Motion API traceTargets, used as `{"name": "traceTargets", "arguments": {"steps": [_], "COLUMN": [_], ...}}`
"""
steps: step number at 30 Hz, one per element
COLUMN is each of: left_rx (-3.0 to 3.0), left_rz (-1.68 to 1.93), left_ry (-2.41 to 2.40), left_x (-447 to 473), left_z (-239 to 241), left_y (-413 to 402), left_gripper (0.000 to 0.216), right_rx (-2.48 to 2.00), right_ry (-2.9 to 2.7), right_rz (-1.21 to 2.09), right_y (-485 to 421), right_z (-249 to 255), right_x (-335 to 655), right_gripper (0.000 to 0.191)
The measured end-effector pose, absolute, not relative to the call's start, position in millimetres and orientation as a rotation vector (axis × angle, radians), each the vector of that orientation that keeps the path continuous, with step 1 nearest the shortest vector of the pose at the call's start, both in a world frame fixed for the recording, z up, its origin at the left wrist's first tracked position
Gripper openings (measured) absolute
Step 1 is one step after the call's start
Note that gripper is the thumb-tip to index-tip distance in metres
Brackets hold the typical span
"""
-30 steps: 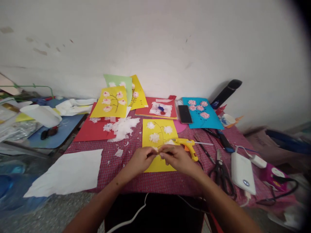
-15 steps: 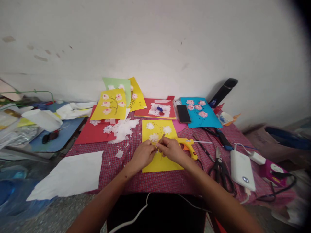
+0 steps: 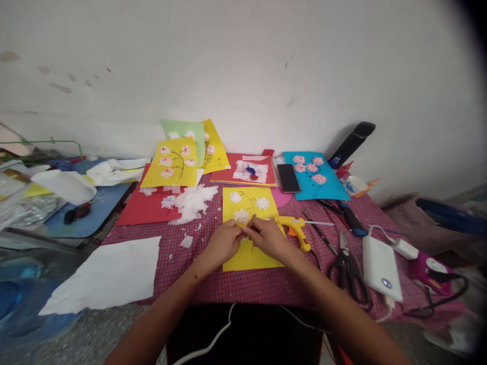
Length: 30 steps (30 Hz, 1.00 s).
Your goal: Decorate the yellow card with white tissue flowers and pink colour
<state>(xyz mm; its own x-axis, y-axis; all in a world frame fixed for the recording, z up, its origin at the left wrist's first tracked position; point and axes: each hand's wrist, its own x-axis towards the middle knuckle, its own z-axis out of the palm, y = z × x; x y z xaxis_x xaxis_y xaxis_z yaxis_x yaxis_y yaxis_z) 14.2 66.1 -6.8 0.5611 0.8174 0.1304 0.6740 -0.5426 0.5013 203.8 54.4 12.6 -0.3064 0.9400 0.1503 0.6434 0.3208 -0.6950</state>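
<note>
Over a yellow sheet (image 3: 236, 258) my left hand (image 3: 227, 241) and my right hand (image 3: 268, 237) meet, fingertips pinched together. What lies between the fingers is too small and hidden to name. Drawn on the sheet is a thin brown branch, with white ruffled paper flowers (image 3: 262, 203) on its upper part. One white flower (image 3: 241, 216) sits just beyond my fingertips. Right beside my right hand lies a yellow glue gun (image 3: 299, 228), a glue stick protruding from its back. My hands cover the middle of the sheet.
Torn white tissue (image 3: 196, 203) lies on a red sheet (image 3: 140, 210) at the left. Scissors (image 3: 346, 268), a white power bank (image 3: 381, 266) and a phone (image 3: 288, 178) are to the right. Finished-looking flower pictures (image 3: 175, 162) lean at the back. A large white paper (image 3: 110, 274) overhangs the front left edge.
My hands stay together over the yellow sheet. The right fingers have shifted slightly, so the raised finger or thin brown thing above them shows less. The view has moved slightly.
</note>
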Motion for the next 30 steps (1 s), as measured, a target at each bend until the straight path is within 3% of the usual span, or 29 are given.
{"name": "traceTargets", "arguments": {"steps": [12, 17, 30], "left_rx": [2.308, 2.304, 2.356], "left_rz": [0.573, 0.575, 0.526], "left_ry": [1.183, 1.174, 1.216], "left_x": [12.3, 13.2, 14.4], "left_z": [-9.2, -11.0, -12.2], "left_y": [60.5, 62.0, 63.5], "left_gripper": [0.007, 0.023, 0.024], "right_rx": [-1.42, -1.412, -1.357], "right_ry": [-2.041, -1.98, -1.896], "right_rz": [0.714, 0.728, 0.736], "right_y": [52.6, 53.0, 50.1], "right_z": [18.2, 15.1, 10.1], "right_x": [205.3, 206.1, 207.5], "right_gripper": [0.017, 0.014, 0.015]}}
